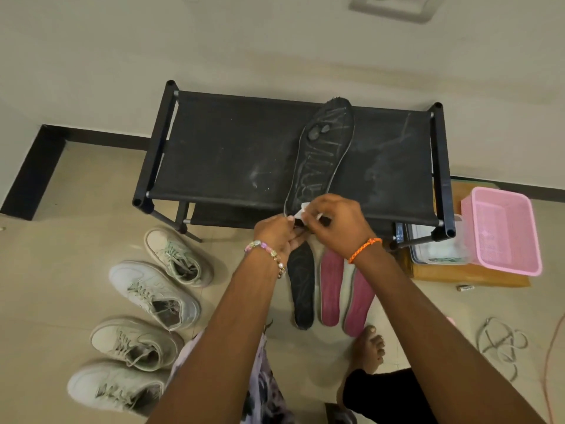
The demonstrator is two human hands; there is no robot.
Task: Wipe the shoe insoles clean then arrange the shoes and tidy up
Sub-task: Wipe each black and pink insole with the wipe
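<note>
A long black insole (324,154) lies on the black fabric top of the shoe rack (232,148), its heel end at the rack's front edge. My left hand (276,232) pinches that heel end from below. My right hand (334,223) holds a small white wipe (301,209) against the same end. On the floor below lie another black insole (302,289) and two pink insoles (331,289). Several pale sneakers (153,289) stand in a row at the left.
A pink plastic basket (504,234) and a clear tub (440,249) sit on a wooden board at the right of the rack. Loose laces (501,344) lie on the floor at the right. My bare foot (368,350) stands near the pink insoles.
</note>
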